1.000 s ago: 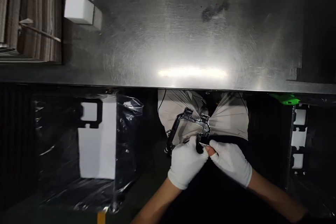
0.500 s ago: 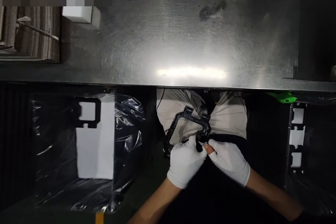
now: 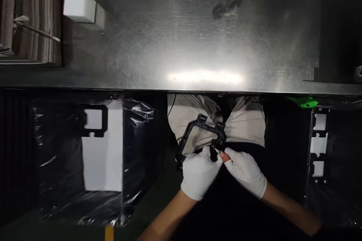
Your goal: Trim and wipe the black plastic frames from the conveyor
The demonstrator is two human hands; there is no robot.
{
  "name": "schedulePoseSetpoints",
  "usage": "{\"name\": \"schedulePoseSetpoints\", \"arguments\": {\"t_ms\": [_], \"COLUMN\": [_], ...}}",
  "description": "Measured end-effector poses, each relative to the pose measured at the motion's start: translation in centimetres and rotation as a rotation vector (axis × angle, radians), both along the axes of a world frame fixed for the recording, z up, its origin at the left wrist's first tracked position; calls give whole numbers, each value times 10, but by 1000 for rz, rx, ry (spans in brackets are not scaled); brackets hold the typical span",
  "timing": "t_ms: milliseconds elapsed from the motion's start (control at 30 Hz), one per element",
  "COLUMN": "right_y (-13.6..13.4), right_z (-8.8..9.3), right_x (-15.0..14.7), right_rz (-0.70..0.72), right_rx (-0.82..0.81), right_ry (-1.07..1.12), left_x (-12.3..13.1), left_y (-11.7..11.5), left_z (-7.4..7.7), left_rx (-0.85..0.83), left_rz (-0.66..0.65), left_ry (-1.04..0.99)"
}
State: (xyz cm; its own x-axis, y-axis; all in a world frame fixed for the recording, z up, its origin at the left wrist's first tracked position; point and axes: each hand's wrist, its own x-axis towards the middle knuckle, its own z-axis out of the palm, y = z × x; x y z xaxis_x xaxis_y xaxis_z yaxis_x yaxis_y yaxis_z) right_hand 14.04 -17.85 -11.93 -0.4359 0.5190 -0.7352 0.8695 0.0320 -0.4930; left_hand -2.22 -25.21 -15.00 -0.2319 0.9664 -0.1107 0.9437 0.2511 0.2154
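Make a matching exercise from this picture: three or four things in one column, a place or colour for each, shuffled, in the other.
Things:
1. black frame
2. white block
3. green piece
4. steel table

Places or colours:
A. under the table's edge, far right
B. gripped by both gloved hands
C. far left corner of the tabletop
D. shiny grey, scratched

Pairs: 1-B, 2-C, 3-A, 4-D

A brushed steel table fills the upper half of the view, with a dark smudge near its far edge. A white block sits at its far left corner, beside a stack of cardboard. Below the table edge, black plastic film wraps a bin holding white sheets. A green object lies under the table's right side.
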Motion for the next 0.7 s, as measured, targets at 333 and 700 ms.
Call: {"name": "schedulePoseSetpoints", "arguments": {"t_ms": [333, 700], "right_y": [17, 81], "right_z": [-8, 27], "right_x": [33, 59], "right_rz": [-408, -399], "right_rx": [9, 210], "right_ry": [367, 323], "left_x": [-24, -105], "left_y": [27, 62], "left_z": [32, 120], "left_rx": [-277, 109], "left_rz": [419, 196], "left_ry": [-764, -1849]}}
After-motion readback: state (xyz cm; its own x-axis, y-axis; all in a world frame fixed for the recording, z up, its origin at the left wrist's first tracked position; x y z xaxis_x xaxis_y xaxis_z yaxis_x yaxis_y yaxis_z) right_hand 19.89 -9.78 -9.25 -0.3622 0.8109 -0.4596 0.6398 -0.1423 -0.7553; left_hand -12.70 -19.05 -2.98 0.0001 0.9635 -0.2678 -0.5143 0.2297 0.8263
